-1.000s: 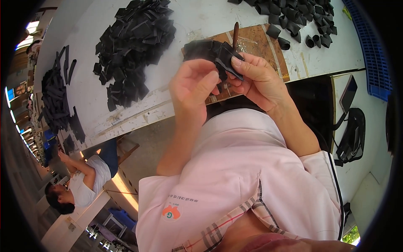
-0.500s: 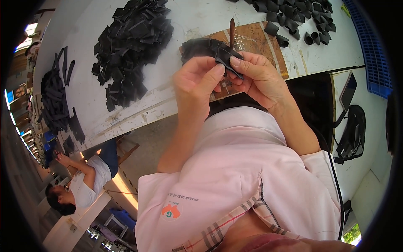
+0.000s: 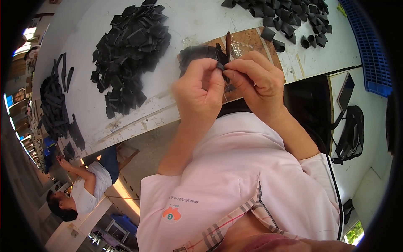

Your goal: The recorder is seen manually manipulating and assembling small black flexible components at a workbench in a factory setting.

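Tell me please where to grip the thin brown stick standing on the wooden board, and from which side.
Grip the brown stick on its bare upper half, coming from the far side of the wooden board. It stands about upright, and its lower part is hidden behind the left hand, the right hand and the small black piece they pinch.

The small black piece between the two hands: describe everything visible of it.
The black piece is small, dark and matte, and looks like a flexible strip or band, much like those heaped on the white table. Only a bit shows; fingers cover the rest, so its full shape cannot be told. The left hand and right hand pinch it from either side at their fingertips. It is held up above the table's near edge, in front of a brown board.
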Motion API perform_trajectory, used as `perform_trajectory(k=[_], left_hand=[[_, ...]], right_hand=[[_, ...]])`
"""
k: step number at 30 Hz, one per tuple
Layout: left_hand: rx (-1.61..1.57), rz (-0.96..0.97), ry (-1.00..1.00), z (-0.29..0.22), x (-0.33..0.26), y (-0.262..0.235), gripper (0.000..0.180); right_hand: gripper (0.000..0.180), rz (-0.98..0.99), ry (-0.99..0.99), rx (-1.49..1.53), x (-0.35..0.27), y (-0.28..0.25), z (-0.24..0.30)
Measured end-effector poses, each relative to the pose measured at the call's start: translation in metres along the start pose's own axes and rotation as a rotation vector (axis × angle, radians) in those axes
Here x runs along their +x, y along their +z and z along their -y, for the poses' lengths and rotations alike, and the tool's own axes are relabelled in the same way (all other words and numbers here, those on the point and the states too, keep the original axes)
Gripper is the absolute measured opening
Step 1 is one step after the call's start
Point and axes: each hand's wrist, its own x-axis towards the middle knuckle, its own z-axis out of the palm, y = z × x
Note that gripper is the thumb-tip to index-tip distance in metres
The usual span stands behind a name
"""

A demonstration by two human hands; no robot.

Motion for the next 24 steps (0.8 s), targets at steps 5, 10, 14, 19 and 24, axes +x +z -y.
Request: perform_trajectory(k=[5, 10, 14, 19, 24], left_hand=[[0.2, -0.036, 0.186, 0.007, 0.002, 0.006, 0.005], [-0.034, 0.027, -0.035, -0.006, 0.005, 0.002, 0.008], [-0.212, 0.095, -0.119, -0.012, 0.004, 0.0, 0.01], [-0.011, 0.047, -0.025, -0.001, -0.001, 0.007, 0.007], [-0.489, -0.038, -0.299, -0.01, 0.007, 0.004, 0.012]], right_hand=[[0.013, -0.072, -0.094, -0.135, 0.008, 0.003, 0.002], [0.016, -0.071, -0.062, -0.038, 0.008, -0.001, 0.001], [0.016, -0.129, -0.11, -0.041, 0.008, -0.002, 0.004], [0.017, -0.078, -0.234, -0.214, 0.007, 0.002, -0.004], [0.018, -0.086, -0.165, -0.378, 0.002, 0.006, -0.014]])
